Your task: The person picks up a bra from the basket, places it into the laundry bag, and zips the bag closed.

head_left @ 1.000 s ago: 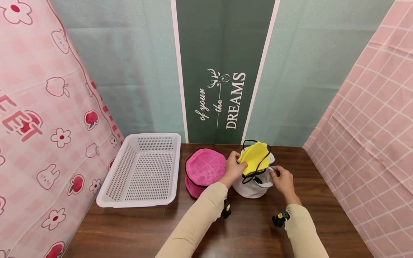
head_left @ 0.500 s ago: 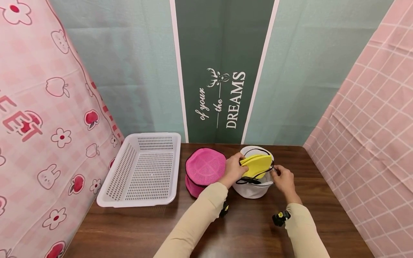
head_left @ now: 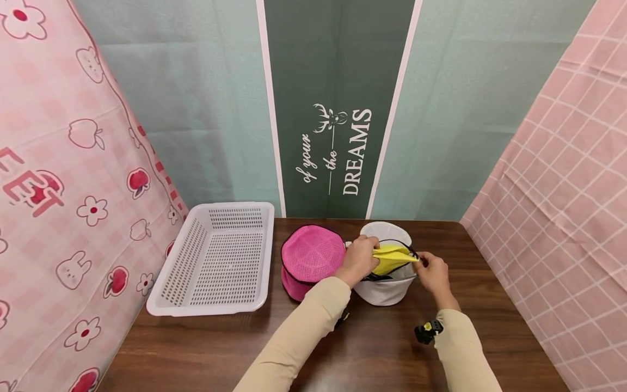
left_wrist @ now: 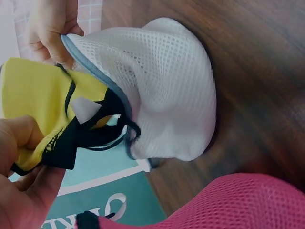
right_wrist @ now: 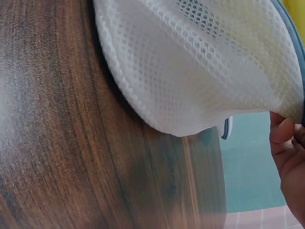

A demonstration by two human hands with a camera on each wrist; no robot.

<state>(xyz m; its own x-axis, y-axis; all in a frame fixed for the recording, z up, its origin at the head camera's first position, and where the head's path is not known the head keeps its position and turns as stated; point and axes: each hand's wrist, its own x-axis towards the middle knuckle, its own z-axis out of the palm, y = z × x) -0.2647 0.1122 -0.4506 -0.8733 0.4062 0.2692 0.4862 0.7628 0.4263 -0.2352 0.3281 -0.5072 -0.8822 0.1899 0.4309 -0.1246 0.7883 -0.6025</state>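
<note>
My left hand [head_left: 359, 260] pinches a yellow bra [head_left: 389, 263] with black trim and thin black straps. The folded bra sits partly inside the mouth of a white mesh laundry bag [head_left: 384, 293]. In the left wrist view, its black band, straps and a white label [left_wrist: 85, 109] hang at the bag's grey-edged opening. On the bag's right side, my right hand [head_left: 434, 275] grips the rim between thumb and fingers. The bag's round lid [head_left: 386, 231] stands folded back behind the opening. The bag's inside is mostly hidden by the bra and hands.
Just left of the white bag stands a pink mesh laundry bag [head_left: 313, 256] with black edging. Farther left is a white perforated plastic basket [head_left: 268, 261]. All stand on a dark wooden table [head_left: 372, 348], with cloth hangings at the back and both sides.
The bra has gone from raised above the white bag down into its mouth. My left hand has shifted slightly right; my right hand has stayed at the rim.
</note>
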